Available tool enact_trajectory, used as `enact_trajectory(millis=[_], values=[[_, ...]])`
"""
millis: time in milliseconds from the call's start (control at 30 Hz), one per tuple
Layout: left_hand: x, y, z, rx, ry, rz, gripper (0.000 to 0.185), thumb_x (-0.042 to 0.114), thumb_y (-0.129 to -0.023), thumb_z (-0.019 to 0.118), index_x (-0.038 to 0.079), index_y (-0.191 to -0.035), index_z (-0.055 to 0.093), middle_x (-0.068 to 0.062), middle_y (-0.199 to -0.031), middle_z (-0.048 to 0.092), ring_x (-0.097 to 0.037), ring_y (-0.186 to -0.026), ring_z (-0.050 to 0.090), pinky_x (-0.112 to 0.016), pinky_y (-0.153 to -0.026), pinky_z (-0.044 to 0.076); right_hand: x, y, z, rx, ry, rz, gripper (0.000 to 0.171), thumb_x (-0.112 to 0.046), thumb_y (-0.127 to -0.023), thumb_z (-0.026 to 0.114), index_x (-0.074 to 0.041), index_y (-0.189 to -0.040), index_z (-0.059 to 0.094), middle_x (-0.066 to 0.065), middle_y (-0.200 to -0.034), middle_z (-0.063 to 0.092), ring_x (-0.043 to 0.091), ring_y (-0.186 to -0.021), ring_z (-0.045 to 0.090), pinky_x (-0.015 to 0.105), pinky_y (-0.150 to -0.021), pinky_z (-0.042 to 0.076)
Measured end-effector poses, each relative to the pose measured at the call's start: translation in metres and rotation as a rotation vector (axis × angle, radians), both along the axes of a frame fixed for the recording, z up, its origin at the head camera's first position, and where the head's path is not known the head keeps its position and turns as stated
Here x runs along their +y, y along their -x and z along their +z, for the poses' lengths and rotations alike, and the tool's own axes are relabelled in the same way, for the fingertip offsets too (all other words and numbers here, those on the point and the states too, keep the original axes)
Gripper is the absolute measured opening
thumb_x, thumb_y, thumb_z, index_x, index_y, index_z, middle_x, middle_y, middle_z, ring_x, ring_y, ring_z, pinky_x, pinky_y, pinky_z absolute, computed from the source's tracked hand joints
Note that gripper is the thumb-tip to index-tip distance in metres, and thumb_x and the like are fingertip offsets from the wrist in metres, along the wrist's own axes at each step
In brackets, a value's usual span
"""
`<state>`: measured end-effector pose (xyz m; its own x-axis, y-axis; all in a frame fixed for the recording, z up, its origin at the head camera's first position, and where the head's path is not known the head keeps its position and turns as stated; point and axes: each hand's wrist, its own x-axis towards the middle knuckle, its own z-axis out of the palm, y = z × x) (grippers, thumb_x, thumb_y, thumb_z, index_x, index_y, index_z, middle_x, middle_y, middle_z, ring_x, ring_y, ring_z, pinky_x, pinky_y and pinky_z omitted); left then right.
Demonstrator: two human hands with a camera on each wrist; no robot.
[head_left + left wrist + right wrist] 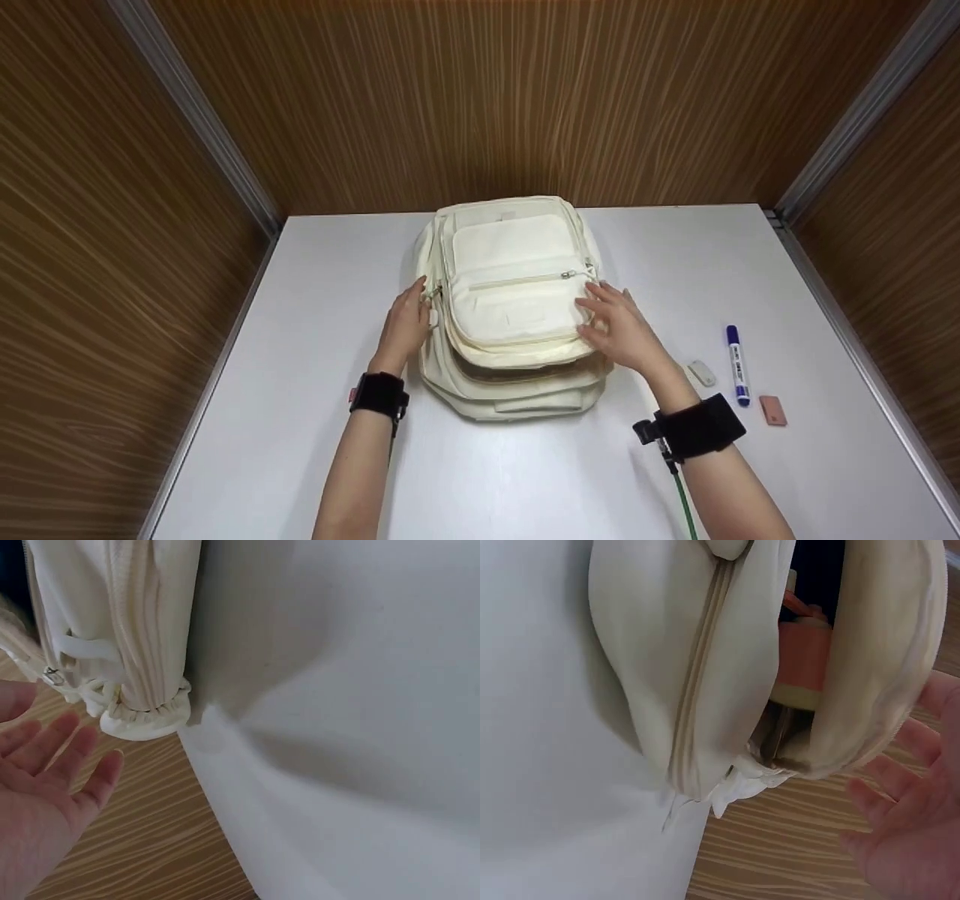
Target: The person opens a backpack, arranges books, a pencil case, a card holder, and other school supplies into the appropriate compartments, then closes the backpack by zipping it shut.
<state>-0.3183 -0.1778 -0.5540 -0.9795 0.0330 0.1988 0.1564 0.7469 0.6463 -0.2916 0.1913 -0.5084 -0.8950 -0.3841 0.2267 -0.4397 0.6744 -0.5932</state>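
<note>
head view: i see a cream-white fabric backpack [517, 307] lying on a smooth white table [487, 472], between the person's hands, its long axis running away from the person toward a brown wood-grained wall [480, 105]. its left edge lies just beside the left hand [405, 326]; its right edge lies under the fingertips of the right hand [619, 322], which reaches further over the front panel. both hands look about equally near. those right fingers are spread. off to the right i have a white marker with blue ends [738, 366], a flat pinkish block [773, 410] and a small whitish object [702, 373] i can't identify.

left wrist view: fingers loosely spread, pinching nothing that i can see, below a small metal zipper pull [52, 676] and a soft, gathered side pocket hem [150, 720].

right wrist view: fingers apart beside the bag's rounded, padded panel [885, 652]; i can't tell how firmly they touch it. a coral-and-cream container [802, 656] shows inside the gaping compartment.
</note>
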Motion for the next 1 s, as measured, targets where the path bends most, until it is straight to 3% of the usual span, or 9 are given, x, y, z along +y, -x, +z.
enact_trajectory(millis=[133,233,367,500,600,733,867,1000], values=[[0.003,0.005,-0.003,0.004,0.017,-0.005,0.053,0.002,-0.099,0.051,0.005,-0.15,0.037,-0.02,-0.128,0.059,-0.037,-0.118,0.054,-0.048,-0.099,0.042,-0.016,-0.003,0.002,0.006,-0.036,0.123,0.051,0.0,-0.084,0.066,-0.005,-0.134,0.06,0.016,-0.154,0.035,0.039,-0.143,0.023,0.055,-0.115,0.009],[0.007,0.007,-0.004,0.036,0.036,-0.002,0.054,0.001,-0.097,0.055,0.004,-0.148,0.039,-0.019,-0.118,0.063,-0.037,-0.109,0.059,-0.048,-0.093,0.046,-0.027,-0.005,0.0,-0.024,-0.061,0.169,0.05,-0.013,-0.09,0.067,-0.013,-0.14,0.056,0.014,-0.157,0.028,0.039,-0.145,0.017,0.055,-0.115,0.007],[0.011,0.01,-0.002,0.096,0.07,0.005,0.051,0.0,-0.094,0.061,0.002,-0.143,0.046,-0.018,-0.107,0.065,-0.037,-0.099,0.062,-0.049,-0.088,0.047,-0.044,-0.006,-0.002,-0.029,-0.131,0.128,0.068,-0.048,-0.089,0.068,-0.028,-0.149,0.043,0.011,-0.161,0.018,0.045,-0.144,0.011,0.061,-0.113,0.006],[0.013,0.013,0.0,0.188,0.13,0.0,0.044,-0.001,-0.089,0.068,0.0,-0.131,0.055,-0.019,-0.101,0.066,-0.038,-0.096,0.062,-0.05,-0.087,0.047,-0.061,-0.004,-0.004,-0.009,-0.216,0.052,0.077,-0.065,-0.085,0.061,-0.04,-0.152,0.033,0.008,-0.164,0.006,0.054,-0.141,0.009,0.072,-0.106,0.009],[0.014,0.013,0.001,0.242,0.165,0.011,0.031,0.0,-0.089,0.069,-0.002,-0.119,0.064,-0.018,-0.098,0.067,-0.038,-0.092,0.064,-0.051,-0.085,0.048,-0.072,-0.003,-0.007,-0.004,-0.29,0.012,0.078,-0.071,-0.084,0.056,-0.043,-0.152,0.03,0.008,-0.164,0.0,0.057,-0.139,0.006,0.077,-0.101,0.011],[0.016,0.012,0.002,0.262,0.172,0.041,0.014,0.002,-0.092,0.066,-0.003,-0.104,0.071,-0.016,-0.091,0.064,-0.035,-0.083,0.064,-0.046,-0.076,0.051,-0.08,-0.003,-0.012,0.007,-0.388,-0.017,0.075,-0.073,-0.085,0.051,-0.045,-0.151,0.03,0.011,-0.163,0.003,0.058,-0.139,0.0,0.079,-0.099,0.01],[0.018,0.01,0.003,0.25,0.178,0.041,0.015,0.004,-0.096,0.061,-0.004,-0.104,0.07,-0.016,-0.092,0.059,-0.033,-0.079,0.062,-0.044,-0.07,0.052,-0.084,-0.004,-0.018,0.051,-0.451,-0.035,0.071,-0.073,-0.087,0.048,-0.047,-0.15,0.031,0.014,-0.162,0.01,0.06,-0.138,0.0,0.079,-0.099,0.008],[0.021,0.009,0.006,0.186,0.16,0.05,0.018,0.005,-0.098,0.057,-0.006,-0.108,0.069,-0.017,-0.097,0.057,-0.033,-0.084,0.062,-0.042,-0.073,0.052,-0.087,-0.004,-0.023,0.107,-0.481,-0.052,0.069,-0.073,-0.087,0.047,-0.047,-0.149,0.033,0.015,-0.161,0.015,0.061,-0.138,0.004,0.08,-0.098,0.011]])
